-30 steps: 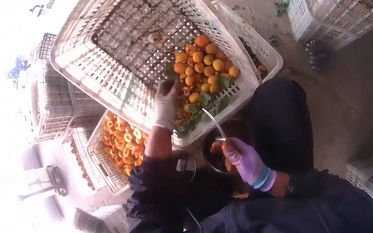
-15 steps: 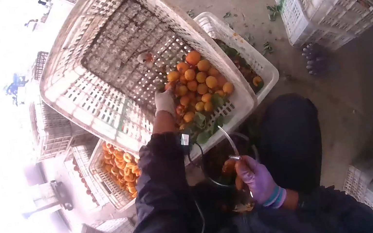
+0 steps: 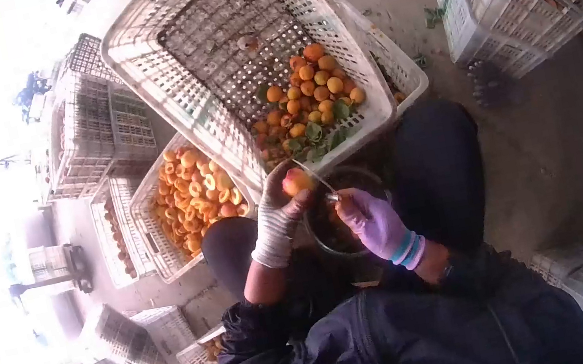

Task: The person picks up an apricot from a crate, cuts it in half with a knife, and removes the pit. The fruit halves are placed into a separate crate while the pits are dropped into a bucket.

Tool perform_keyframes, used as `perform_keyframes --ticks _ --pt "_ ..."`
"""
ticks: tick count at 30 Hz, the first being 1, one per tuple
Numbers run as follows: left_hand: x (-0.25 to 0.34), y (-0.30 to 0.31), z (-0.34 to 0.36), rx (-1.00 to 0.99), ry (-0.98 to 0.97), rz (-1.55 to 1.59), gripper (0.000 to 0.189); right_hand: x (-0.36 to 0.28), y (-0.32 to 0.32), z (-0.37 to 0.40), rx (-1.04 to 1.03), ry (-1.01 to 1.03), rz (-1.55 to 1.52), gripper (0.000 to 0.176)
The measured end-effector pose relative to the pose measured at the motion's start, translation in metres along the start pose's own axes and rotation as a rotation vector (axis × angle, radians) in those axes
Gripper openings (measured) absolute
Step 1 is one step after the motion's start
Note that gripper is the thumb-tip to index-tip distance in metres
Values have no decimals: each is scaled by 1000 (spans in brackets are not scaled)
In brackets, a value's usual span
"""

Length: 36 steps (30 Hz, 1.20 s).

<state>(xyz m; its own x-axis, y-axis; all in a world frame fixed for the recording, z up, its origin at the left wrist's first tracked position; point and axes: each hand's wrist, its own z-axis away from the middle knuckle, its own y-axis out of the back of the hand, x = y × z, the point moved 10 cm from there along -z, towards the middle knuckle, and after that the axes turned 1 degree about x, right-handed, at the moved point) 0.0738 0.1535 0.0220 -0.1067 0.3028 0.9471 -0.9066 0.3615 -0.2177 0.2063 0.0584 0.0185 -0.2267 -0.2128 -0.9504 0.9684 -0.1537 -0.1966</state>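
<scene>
Near the middle of the frame, the left hand (image 3: 275, 214) gripped an apricot (image 3: 297, 180) above a dark bowl (image 3: 371, 176), probably to catch droppings. The right hand (image 3: 369, 217) was closed on a knife (image 3: 315, 176), its blade at the fruit. At upper centre, the tilted crate (image 3: 158, 73) pooled its apricots at its low corner.

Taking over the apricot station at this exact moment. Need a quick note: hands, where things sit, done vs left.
Left hand (white glove): shut on one apricot, held by the rim of the dark bowl.
Right hand (purple glove): shut on a thin knife, with the blade beside the fruit; I cannot tell whether they touch.
Things: the tilted crate ahead holds whole apricots with leaves in its low corner. The side crate to the left holds cut halves.
Done: a layer of halves fills the side crate.
Left: the held fruit looks uncut, and the whole pile remains.
</scene>
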Motion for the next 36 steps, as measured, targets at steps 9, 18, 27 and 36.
perform_keyframes --ticks 9,18,27,36 --pt "30 -1 55 101 -72 130 65 -42 -28 22 -25 320 402 28" --pt "39 6 67 105 -202 118 59 -54 -29 32 -46 381 506 26" --pt "44 -11 71 90 -206 87 58 -64 -17 39 -1 369 472 25" --pt "43 -10 73 103 -199 -25 57 -68 -25 45 -52 419 556 23"
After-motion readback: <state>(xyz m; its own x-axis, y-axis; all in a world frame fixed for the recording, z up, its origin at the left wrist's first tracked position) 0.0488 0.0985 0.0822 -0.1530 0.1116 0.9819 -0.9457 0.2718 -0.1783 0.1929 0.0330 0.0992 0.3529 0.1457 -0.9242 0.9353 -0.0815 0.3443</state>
